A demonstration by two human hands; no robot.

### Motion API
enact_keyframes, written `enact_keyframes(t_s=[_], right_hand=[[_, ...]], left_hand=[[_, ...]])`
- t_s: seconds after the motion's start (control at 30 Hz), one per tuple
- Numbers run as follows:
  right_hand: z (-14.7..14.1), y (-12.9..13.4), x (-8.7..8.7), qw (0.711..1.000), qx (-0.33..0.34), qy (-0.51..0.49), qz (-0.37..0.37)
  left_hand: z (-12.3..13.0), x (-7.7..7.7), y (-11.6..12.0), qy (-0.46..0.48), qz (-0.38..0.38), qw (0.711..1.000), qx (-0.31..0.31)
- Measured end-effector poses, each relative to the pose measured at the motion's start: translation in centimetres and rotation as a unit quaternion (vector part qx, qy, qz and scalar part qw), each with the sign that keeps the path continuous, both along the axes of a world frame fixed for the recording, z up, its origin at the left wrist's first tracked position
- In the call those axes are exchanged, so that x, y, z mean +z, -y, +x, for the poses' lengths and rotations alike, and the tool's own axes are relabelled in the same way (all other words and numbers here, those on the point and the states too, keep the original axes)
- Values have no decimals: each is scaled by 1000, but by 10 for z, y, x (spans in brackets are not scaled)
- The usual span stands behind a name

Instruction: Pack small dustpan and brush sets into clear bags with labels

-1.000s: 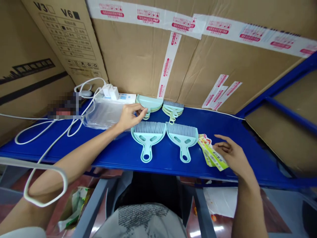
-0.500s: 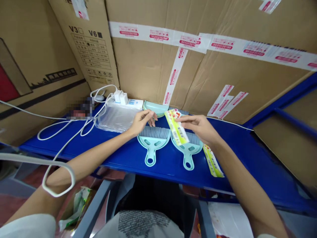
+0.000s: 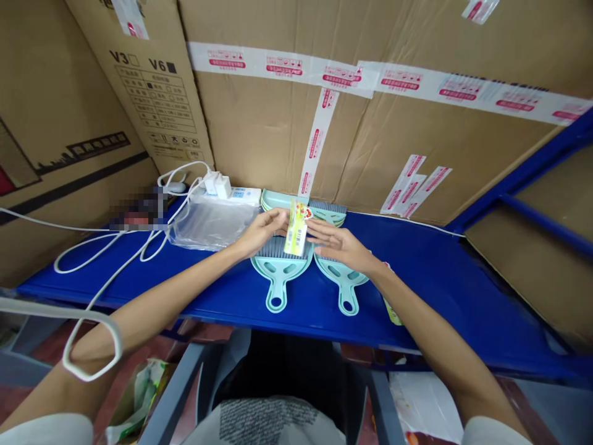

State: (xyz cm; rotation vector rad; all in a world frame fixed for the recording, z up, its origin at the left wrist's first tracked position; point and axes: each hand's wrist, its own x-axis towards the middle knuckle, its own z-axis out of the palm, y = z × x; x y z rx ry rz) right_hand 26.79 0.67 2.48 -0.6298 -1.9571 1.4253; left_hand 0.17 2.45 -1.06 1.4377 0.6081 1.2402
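My left hand (image 3: 263,231) pinches the left edge of a folded yellow-green and white cardboard label (image 3: 296,233) with a picture at its top. Close to the label's right edge, my right hand (image 3: 341,244) has its fingers stretched out; whether they touch it I cannot tell. Below the label lies a mint dustpan-and-brush set (image 3: 280,269) with grey bristles, handle toward me. A second dustpan-and-brush set (image 3: 341,272) lies beside it, partly under my right hand. Another label (image 3: 393,314) is mostly hidden behind my right forearm.
More mint dustpans (image 3: 280,199) and a brush (image 3: 328,213) are stacked at the back. Clear plastic bags (image 3: 215,225) lie left of my left hand, by a power strip (image 3: 245,196) and white cables (image 3: 115,259). A cardboard wall (image 3: 259,136) bounds the blue table (image 3: 426,266).
The label has moved left from over the right-hand set to between both hands. My left hand has closed on it, and my right fingers have straightened.
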Motion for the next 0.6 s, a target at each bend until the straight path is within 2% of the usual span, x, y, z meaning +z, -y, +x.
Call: enact_keyframes(t_s=[0.1, 0.23, 0.3, 0.4, 0.47, 0.53, 0.6], right_hand=[[1, 4, -4, 1000, -1, 1, 23], [7, 9, 1, 999, -14, 19, 37], [13, 10, 6, 997, -65, 16, 50], [26, 5, 12, 980, -180, 4, 82], [35, -1, 16, 963, -250, -8, 99], [45, -8, 19, 946, -303, -19, 113], [57, -16, 23, 930, -343, -25, 128]], left_hand=[[-2, 0, 0, -34, 28, 999, 22], [-11, 0, -3, -106, 72, 990, 52], [-19, 2, -6, -195, 127, 970, 68], [-29, 4, -10, -336, 237, 909, 68], [-33, 4, -11, -392, 290, 871, 54], [-34, 4, -11, -409, 318, 854, 42], [-34, 4, -11, -408, 327, 852, 30]])
